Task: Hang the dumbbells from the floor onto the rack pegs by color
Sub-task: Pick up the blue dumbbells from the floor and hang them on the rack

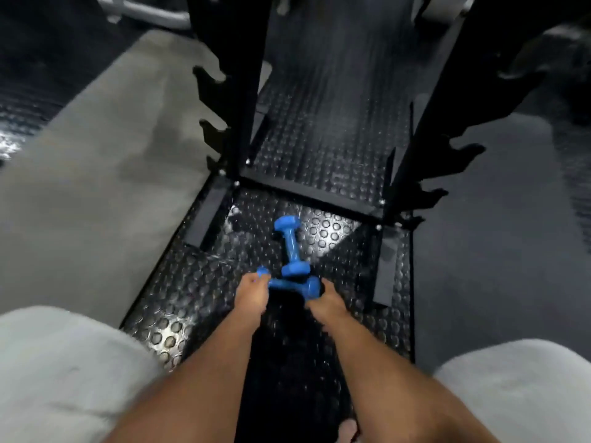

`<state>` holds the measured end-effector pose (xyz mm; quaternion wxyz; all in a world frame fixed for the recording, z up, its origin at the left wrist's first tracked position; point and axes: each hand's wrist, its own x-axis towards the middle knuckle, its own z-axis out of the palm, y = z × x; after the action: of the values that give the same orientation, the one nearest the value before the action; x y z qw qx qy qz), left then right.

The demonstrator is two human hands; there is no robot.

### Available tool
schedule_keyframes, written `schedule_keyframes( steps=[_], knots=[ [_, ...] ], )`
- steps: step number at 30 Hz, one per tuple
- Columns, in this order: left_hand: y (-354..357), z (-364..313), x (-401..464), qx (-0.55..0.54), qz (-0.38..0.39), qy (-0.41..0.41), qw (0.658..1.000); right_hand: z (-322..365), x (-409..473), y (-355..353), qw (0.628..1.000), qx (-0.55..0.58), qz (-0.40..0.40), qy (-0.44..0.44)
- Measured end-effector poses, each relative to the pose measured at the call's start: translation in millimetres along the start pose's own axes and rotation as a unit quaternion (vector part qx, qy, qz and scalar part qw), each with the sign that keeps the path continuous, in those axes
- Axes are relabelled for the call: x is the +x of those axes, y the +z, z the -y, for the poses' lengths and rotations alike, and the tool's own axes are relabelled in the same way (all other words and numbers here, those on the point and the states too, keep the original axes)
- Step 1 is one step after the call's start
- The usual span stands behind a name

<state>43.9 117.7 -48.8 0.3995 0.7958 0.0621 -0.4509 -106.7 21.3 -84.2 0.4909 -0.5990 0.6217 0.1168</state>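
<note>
**Picking up the blue dumbbells at the foot of the rack**

Reaching down between the knees, both hands meet on one blue dumbbell lying crosswise (292,284) on the studded floor mat (179,282). The left hand (252,295) covers that dumbbell's left end, fingers curled over the head so that only a sliver of blue shows past them. The right hand (326,302) wraps the right head from behind, fingers bent round it. Motion blur keeps me from telling how firm either hold is, or whether the weight has left the mat.

Both forearms run nearly straight from the bottom of the view and converge on the dumbbell, wrists low, backs of the hands up.

A second blue dumbbell (291,246) lies lengthwise just beyond, its near head touching or overlapping the held one, its far head pointing at the rack's base bar (307,195).

This looks like the pickup step for the blue pair, with hanging not yet begun. Next, I judge, the held dumbbell must be lifted clear of its neighbour, or one hand shifted to the second handle so each carries one. Then comes a rise toward the notched pegs (212,135) on the black uprights. Every peg in view is bare, so nothing here shows which ones belong to blue.
</note>
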Motion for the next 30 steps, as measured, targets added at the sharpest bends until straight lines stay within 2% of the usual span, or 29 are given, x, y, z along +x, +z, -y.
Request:
schedule_keyframes(
  steps=[3,6,11,17,22,25,28,30],
  knots=[
    [-18,-2,-48,-0.020,0.031,-0.020,0.999,11,-38,-12,1.000,-0.019,0.019,-0.005],
    [-24,-10,-59,-0.005,0.062,-0.017,0.998,20,-36,-10,0.992,-0.109,0.032,-0.050],
    [-13,-14,-41,-0.001,0.063,0.027,0.998,21,-5,0,0.976,-0.204,0.016,-0.072],
    [-20,3,-55,0.002,0.044,0.003,0.999,9,5,8,0.960,-0.264,-0.012,-0.090],
    [-25,-10,-41,-0.014,0.025,0.011,1.000,32,11,2,0.957,-0.271,-0.012,-0.105],
    [-25,-3,-30,-0.053,0.018,-0.001,0.998,47,-4,0,0.971,-0.230,0.020,-0.069],
    [-25,36,12,-0.119,0.022,-0.089,0.989,57,-39,3,0.993,-0.080,0.082,0.007],
    [-22,62,46,-0.188,0.030,-0.139,0.972,69,-61,-3,0.990,0.033,0.125,0.052]
  ],
)
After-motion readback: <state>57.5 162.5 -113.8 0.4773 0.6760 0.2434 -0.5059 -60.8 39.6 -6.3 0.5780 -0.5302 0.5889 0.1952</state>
